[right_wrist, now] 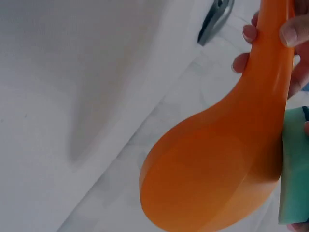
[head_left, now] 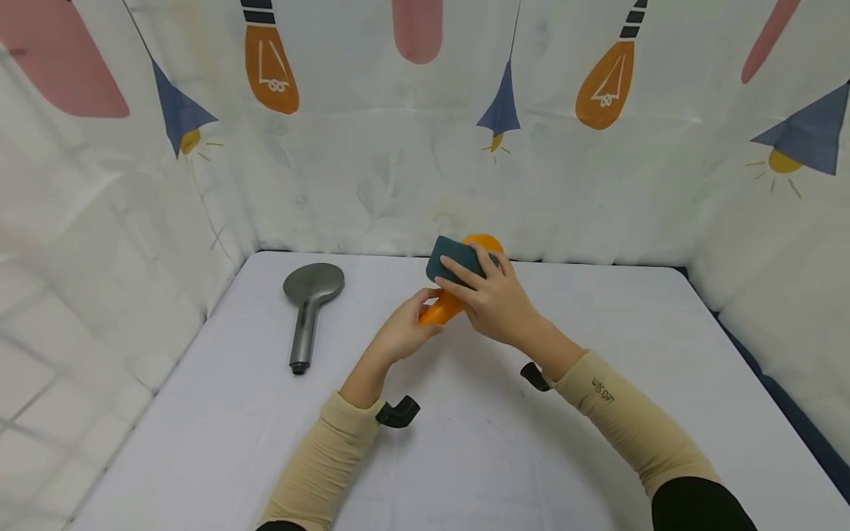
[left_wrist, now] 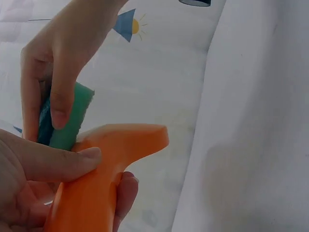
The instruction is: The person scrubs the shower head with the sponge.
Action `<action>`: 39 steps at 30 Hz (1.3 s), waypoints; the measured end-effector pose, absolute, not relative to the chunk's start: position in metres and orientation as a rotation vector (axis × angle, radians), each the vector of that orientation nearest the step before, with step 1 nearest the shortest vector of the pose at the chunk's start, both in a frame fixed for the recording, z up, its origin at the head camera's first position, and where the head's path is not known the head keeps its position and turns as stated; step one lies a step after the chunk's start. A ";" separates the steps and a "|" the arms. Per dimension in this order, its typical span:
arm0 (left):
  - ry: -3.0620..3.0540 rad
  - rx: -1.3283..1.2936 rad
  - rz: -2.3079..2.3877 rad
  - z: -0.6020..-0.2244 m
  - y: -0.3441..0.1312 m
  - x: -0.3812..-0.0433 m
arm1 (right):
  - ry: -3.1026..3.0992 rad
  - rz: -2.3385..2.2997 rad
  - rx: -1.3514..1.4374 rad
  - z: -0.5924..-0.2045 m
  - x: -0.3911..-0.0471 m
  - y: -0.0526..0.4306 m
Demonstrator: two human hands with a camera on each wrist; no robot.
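Note:
My left hand (head_left: 401, 330) grips the handle of an orange shower head (right_wrist: 212, 169), which is held up over the table and tilted. Thumb and fingers wrap the handle in the left wrist view. My right hand (head_left: 499, 304) holds a sponge (head_left: 446, 259) by its edges, with a dark scouring side and a light green side (right_wrist: 293, 166). In the right wrist view, the green side lies against the orange head near its neck. Part of the orange head is hidden behind the sponge and right hand in the head view.
A grey shower head (head_left: 314, 285) lies on the white-covered table (head_left: 219, 435) at the left, its handle towards me. Behind the table hangs a pale cloth (head_left: 425, 169) printed with lamps and bulbs. A small black device (head_left: 398, 412) sits at each wrist.

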State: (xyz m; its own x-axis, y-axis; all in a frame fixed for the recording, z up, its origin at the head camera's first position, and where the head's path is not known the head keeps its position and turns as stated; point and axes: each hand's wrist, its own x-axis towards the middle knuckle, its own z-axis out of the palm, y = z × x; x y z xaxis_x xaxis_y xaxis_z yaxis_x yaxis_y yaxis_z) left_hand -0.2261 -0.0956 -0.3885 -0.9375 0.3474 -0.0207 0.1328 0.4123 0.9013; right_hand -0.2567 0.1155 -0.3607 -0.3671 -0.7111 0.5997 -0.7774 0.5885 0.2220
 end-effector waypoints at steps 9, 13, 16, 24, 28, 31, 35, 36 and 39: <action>2.618 0.397 1.459 -0.387 -0.089 -0.221 | -2.165 0.188 1.034 -0.354 -0.256 0.114; 2.672 0.375 1.413 -0.388 -0.089 -0.219 | -2.170 0.159 1.040 -0.356 -0.252 0.110; 2.723 0.368 1.372 -0.388 -0.089 -0.218 | -2.176 0.123 1.080 -0.360 -0.247 0.107; 2.819 0.385 1.291 -0.387 -0.087 -0.214 | -2.177 0.365 0.896 -0.346 -0.264 0.122; 2.860 0.373 1.253 -0.385 -0.088 -0.214 | -2.200 0.419 0.832 -0.343 -0.269 0.126; 2.872 0.386 1.247 -0.384 -0.089 -0.214 | -2.167 0.359 0.923 -0.348 -0.263 0.119; 2.888 0.413 1.246 -0.385 -0.090 -0.214 | -2.108 0.255 1.089 -0.355 -0.251 0.109; 2.893 0.418 1.246 -0.385 -0.089 -0.214 | -2.105 0.246 1.112 -0.356 -0.251 0.109; 2.898 0.419 1.259 -0.384 -0.088 -0.214 | -2.094 0.325 1.104 -0.353 -0.255 0.114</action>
State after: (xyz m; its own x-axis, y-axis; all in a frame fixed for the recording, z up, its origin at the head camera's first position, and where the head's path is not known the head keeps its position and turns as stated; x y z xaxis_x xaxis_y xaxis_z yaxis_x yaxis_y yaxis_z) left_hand -0.2140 -0.0883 -0.3841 -0.9645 0.2208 0.1452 0.2568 0.6536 0.7120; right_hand -0.2547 0.1139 -0.3528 -0.3605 -0.6078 0.7075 -0.7937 0.5983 0.1096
